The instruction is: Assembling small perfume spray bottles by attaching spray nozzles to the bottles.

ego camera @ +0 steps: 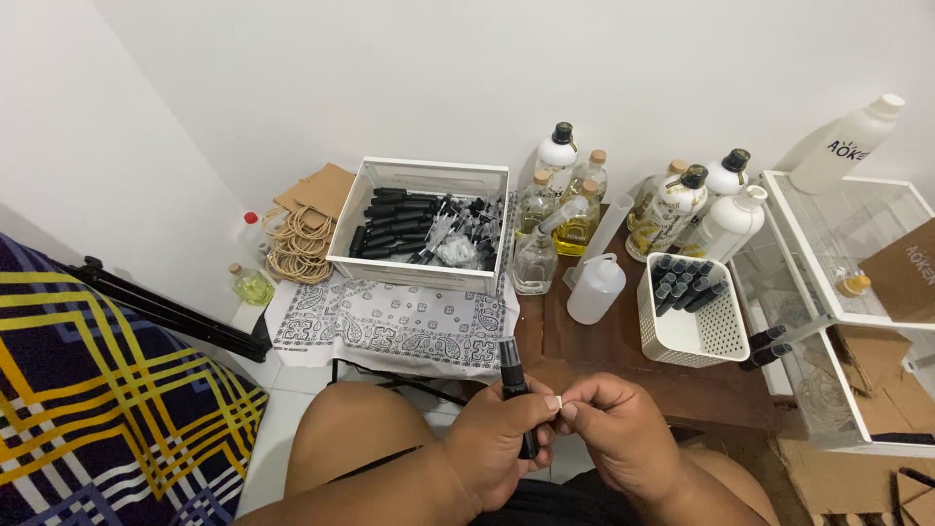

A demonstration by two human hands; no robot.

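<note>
— What do we have in our hands just now?

— Our left hand is wrapped shut around a small black spray bottle, held upright over our lap, in front of the counter. Our right hand is pinched closed at the bottle's side, thumb and forefinger meeting on something small and pale; we cannot tell what it is.

— How do we do this bit well?

— We judge it best to keep the bottle steady and upright in the left hand and let only the right fingertips work, close to the body, so nothing slips to the floor.

— And what surrounds us?

— On the brown counter stands a white perforated basket with more black bottles leaning in it. Beside it are a white squeeze bottle and a cluster of glass bottles of yellow oil with cork stoppers. To the left a white crate full of black bottles and sprayer parts sits on a paisley cloth. Brown paper bags lean on the white wall, and a plaid blanket lies at far left.
</note>
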